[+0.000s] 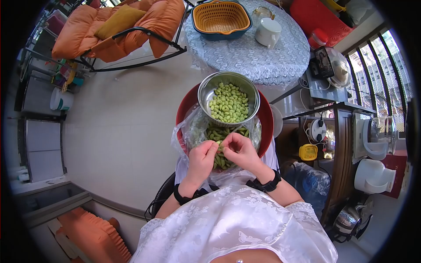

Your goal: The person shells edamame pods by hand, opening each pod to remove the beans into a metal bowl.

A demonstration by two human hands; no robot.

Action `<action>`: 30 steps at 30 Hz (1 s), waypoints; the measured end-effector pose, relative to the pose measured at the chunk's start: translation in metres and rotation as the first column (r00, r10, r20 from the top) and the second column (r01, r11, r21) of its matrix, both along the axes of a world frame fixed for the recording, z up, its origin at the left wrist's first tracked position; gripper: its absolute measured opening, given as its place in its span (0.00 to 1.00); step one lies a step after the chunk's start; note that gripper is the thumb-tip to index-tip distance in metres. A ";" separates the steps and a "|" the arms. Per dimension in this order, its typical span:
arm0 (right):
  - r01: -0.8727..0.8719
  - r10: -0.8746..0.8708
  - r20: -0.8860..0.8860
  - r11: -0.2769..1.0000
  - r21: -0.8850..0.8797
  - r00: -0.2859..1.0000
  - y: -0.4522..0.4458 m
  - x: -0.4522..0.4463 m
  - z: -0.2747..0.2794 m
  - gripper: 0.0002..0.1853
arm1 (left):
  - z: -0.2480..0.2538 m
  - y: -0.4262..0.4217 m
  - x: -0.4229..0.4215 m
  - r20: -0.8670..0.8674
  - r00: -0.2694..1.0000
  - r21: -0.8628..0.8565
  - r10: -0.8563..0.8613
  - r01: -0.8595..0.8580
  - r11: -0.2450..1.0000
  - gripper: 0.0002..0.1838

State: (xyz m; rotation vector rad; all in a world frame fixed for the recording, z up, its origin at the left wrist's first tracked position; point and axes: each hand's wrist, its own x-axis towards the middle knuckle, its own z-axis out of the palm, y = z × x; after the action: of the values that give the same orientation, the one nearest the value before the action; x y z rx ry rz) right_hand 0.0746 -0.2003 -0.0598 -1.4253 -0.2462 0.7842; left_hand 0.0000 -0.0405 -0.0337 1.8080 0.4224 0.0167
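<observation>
Both of my hands meet over a clear plastic bag (189,127) of green pods (222,162), which lies in a red basin (266,118). My left hand (201,161) is closed, thumb and fingers pinched on a green pod (220,147). From the other side, my right hand (241,151) pinches the same pod; its fingers partly hide it. Just beyond the hands, a metal bowl (206,90) holds many shelled green beans (229,103) and rests over the far part of the basin. Black bands circle both wrists.
A round table (280,61) with a lace cover stands ahead, bearing an orange basket (219,16) and a white mug (268,33). An orange rocking chair (153,17) is at the upper left. Shelves with a yellow container (308,152) and a water jug (309,182) stand at right.
</observation>
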 end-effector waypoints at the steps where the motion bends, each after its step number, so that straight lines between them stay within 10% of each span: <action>1: -0.007 0.008 0.029 1.000 -0.027 1.000 0.000 0.001 0.007 0.08 | 0.001 0.000 0.000 0.024 1.000 0.065 0.005 -0.006 0.998 0.11; 10: 0.116 0.022 0.793 0.987 -0.116 0.609 -0.001 0.009 0.028 0.09 | 0.009 0.000 0.000 0.094 0.995 0.204 -0.043 0.023 0.979 0.09; 30: -0.014 0.028 0.433 0.999 -0.036 0.901 -0.010 0.015 0.032 0.09 | 0.013 0.003 -0.001 0.332 0.896 0.481 -0.294 0.107 0.870 0.04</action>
State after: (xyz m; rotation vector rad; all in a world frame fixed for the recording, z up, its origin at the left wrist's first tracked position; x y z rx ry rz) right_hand 0.0899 -0.2105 -0.0280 -1.6211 -0.5949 0.4784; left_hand -0.0010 -0.0378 -0.0204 2.2375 -0.0829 0.3572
